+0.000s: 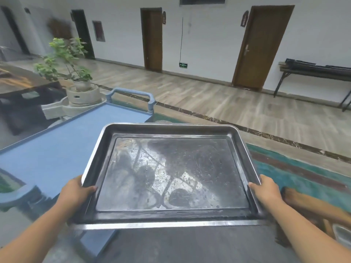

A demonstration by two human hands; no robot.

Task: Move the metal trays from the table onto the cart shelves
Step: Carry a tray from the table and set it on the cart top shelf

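One metal tray (171, 173) was held level at centre frame, the left hand (76, 190) clamped on its 9 o'clock rim and the right hand (266, 190) on its 3 o'clock rim. The blue cart (62, 149) stood at 10 o'clock, its lower shelves hidden. Three brown doors lined the far wall, their plaques unreadable.

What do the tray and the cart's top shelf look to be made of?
Tray: metal, likely stainless steel. Its rim is bright and its scratched base gives mirror-like reflections. Both hands, left and right, grip its side rims.

Cart shelf: probably plastic, with an even matte blue surface, a moulded raised lip and a matching rounded handle.
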